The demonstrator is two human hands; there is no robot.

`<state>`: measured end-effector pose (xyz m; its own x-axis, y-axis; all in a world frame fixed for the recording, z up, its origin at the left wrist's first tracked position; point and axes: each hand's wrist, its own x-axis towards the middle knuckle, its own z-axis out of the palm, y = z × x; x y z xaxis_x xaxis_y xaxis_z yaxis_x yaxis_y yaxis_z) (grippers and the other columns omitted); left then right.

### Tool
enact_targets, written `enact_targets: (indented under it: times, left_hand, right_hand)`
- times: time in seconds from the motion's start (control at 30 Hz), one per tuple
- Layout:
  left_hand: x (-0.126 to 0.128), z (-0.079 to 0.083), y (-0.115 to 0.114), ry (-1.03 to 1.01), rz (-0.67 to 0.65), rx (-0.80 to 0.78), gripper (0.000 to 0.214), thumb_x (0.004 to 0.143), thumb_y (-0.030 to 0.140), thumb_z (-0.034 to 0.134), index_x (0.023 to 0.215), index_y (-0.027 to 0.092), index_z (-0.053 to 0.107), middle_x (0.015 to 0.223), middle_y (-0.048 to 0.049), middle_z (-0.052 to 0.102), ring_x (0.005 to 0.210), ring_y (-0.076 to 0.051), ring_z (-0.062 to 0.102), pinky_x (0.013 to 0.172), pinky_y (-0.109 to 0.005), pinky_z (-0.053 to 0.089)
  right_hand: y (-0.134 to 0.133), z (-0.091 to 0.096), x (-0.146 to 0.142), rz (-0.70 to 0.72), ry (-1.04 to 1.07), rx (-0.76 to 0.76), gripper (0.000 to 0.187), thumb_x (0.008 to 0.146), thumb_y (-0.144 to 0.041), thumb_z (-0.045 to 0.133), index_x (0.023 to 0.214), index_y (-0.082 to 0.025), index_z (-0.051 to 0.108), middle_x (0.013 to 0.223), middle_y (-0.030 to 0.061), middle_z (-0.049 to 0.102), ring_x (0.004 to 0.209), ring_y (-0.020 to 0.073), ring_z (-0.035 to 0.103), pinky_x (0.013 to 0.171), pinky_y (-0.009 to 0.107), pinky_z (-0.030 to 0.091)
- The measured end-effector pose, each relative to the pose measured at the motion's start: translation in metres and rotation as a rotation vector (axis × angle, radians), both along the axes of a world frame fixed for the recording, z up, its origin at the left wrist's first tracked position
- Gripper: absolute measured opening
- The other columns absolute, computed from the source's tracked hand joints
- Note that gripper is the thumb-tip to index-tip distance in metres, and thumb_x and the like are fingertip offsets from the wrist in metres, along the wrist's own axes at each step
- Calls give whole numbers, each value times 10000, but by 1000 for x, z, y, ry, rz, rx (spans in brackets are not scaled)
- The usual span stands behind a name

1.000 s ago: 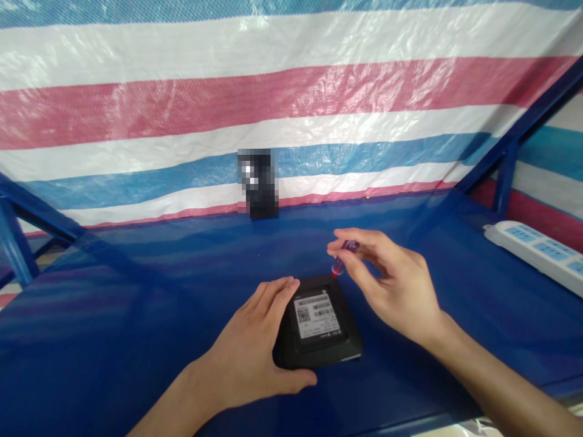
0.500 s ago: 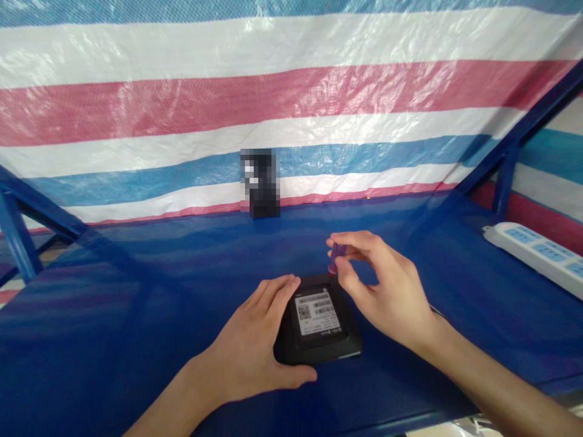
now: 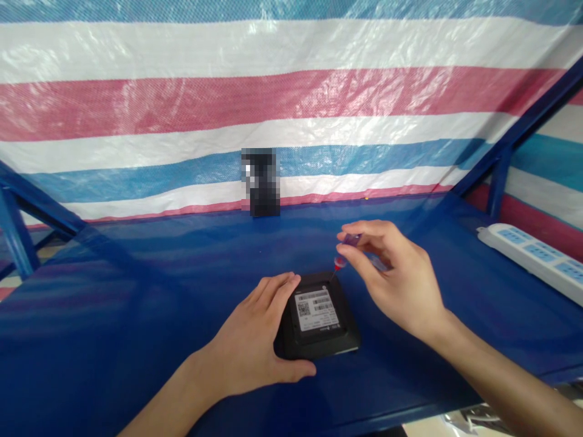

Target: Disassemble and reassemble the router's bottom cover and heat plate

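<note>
A small black square device (image 3: 319, 318) lies upside down on the blue table (image 3: 136, 303), its white label with a QR code facing up. My left hand (image 3: 252, 343) wraps its left side, thumb along the near edge and fingers along the far left corner. My right hand (image 3: 394, 276) hovers just above the device's far right corner. Its thumb and fingers pinch a small screwdriver with a purple handle (image 3: 347, 249) and a red collar. The thin tip points down at that corner.
A white power strip (image 3: 532, 258) with blue sockets lies at the right edge. A dark blurred object (image 3: 262, 182) stands at the back against the striped tarp. Blue metal frame bars rise at left (image 3: 18, 224) and right (image 3: 505, 164).
My right hand has shifted slightly right and up with the screwdriver, turning it between the fingers. My left hand and the black device have stayed put.
</note>
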<state>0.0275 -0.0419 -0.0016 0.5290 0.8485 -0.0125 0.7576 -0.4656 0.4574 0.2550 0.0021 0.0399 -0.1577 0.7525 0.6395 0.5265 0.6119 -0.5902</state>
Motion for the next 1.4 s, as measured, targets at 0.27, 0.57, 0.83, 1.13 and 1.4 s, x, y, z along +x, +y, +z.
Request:
enact_targets:
  times: [0.27,0.57,0.83,1.13,1.4]
  left_hand:
    - [-1,-2,0,-47,-6,41,1057,656,413,852,1503,124,289,1512,-208,434,1405,-362,416,1157,-563,404]
    - [-1,-4,-1,-114,2,59,1071,623,315,850,1493,116,259,1510,-228,401,1418,-372,384,1159,-560,401]
    - [-3,-11,-1,-203,-30,143,1105,589,291,878,1482,247,228,1505,-167,393,1384,-373,403,1135,-574,419]
    - [-3,-14,-2,-259,-25,208,1130,569,225,867,1477,315,200,1506,-143,374,1371,-406,407,1103,-619,426]
    - [-3,-13,-3,-265,-20,246,1086,583,186,855,1456,307,222,1515,-150,360,1381,-411,388,1093,-628,430]
  right_hand:
    - [-2,-6,18,-64,125,-75,226,910,-275,684,1122,-254,610,918,14,755,858,187,765,786,315,618]
    - [-13,-13,18,39,155,28,330,914,-149,667,1189,-310,580,1080,11,718,848,158,742,771,336,633]
    - [-14,-8,17,171,95,150,432,877,-26,647,1204,-301,581,1113,36,713,938,186,733,773,348,642]
    - [-23,8,15,216,-53,226,433,839,-6,668,1175,-274,616,1101,56,754,965,204,752,790,341,651]
    - [-35,21,16,229,-120,259,295,854,-100,693,1087,-276,651,1077,77,767,952,238,766,753,360,662]
